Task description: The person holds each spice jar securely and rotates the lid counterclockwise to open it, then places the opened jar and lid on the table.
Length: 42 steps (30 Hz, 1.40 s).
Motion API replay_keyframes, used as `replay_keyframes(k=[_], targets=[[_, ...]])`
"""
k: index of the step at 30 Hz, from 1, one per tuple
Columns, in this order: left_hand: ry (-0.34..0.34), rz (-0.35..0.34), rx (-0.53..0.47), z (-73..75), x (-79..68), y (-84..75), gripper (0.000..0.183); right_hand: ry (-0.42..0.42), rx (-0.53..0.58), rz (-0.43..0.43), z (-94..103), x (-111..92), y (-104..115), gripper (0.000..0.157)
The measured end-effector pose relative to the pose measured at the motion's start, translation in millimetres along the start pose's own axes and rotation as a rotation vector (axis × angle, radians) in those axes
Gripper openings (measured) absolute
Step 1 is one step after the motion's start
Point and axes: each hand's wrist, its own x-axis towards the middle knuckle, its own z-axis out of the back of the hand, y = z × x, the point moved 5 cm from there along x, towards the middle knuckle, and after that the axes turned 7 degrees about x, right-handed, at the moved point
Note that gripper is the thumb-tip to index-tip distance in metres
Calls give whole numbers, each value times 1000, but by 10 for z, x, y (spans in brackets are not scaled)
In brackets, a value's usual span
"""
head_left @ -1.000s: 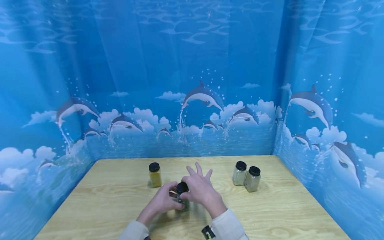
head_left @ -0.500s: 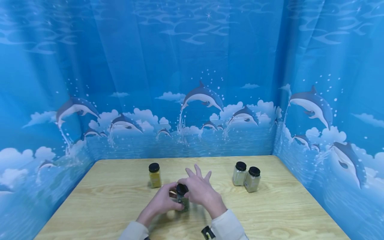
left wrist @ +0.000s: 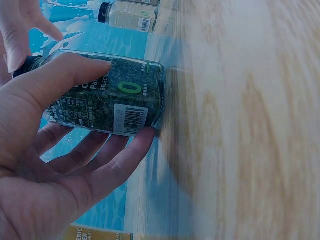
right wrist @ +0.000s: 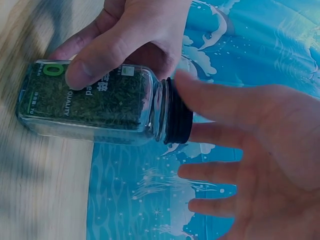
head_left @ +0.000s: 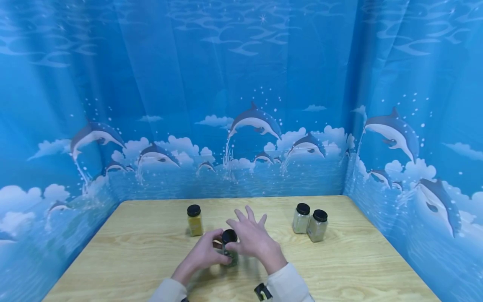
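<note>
A glass spice jar (head_left: 231,256) of dried green herbs stands upright on the table. My left hand (head_left: 205,251) holds its body, thumb across the label and fingers along the opposite side. The jar's black lid (right wrist: 179,115) is on the neck, and glass threads show below it in the right wrist view. My right hand (head_left: 254,241) is at the lid, its thumb right at the lid's edge and its other fingers spread out straight. In the left wrist view, the label (left wrist: 131,117) with a barcode faces the camera.
A yellow spice jar (head_left: 195,225) with a black lid stands behind and left of my hands. Two pale-filled jars, a whiter one (head_left: 301,222) and a greyer one (head_left: 318,228), stand side by side at the right. A blue dolphin-print curtain (head_left: 241,167) borders the wooden table (head_left: 358,268).
My right index finger, bent over the lid half a second ago, has straightened and lifted off it. The left hand and the jars have stayed in place.
</note>
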Motion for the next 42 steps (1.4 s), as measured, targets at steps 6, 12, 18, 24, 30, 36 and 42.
replay_keyframes(k=[6, 12, 18, 24, 30, 36, 42], targets=[[2, 2, -20, 5, -4, 2, 45, -89, -26, -9, 22, 37, -5, 49], [6, 20, -15, 7, 0, 2, 45, -111, -49, -5, 7, 47, -4, 44], [15, 39, 4, 3, 10, 20, 51, -62, -23, 0, -14, 33, 6, 42], [7, 25, 18, 5, 9, 27, 60, 27, 26, -18, -24, -7, 14, 47], [2, 28, 14, 9, 5, 26, 65, 56, 23, -20, -16, -27, 19, 49], [5, 26, 22, 11, 3, 21, 66, 67, 22, -25, -19, -27, 16, 48], [6, 35, 26, 13, -5, 16, 67, 62, 21, -8, -30, -21, 23, 47]])
